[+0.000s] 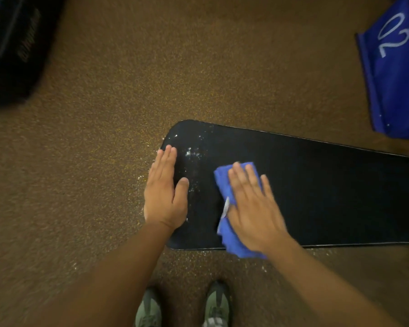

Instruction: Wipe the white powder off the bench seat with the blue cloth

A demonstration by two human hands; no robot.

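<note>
A black padded bench seat (316, 192) runs from the middle of the view to the right edge. White powder (191, 154) speckles its left end. My right hand (253, 206) lies flat on a folded blue cloth (224, 182), pressing it onto the seat just right of the powder. The cloth reaches over the near edge of the seat. My left hand (164, 190) rests flat on the seat's left end, fingers together, thumb out, holding nothing. Powder lies between the two hands.
Brown speckled floor (104, 161) surrounds the bench, with some white powder scattered beside its left end and near edge. A black bag (12, 48) sits at top left. A blue object marked "02" (397, 67) stands at top right. My shoes (182, 308) are below.
</note>
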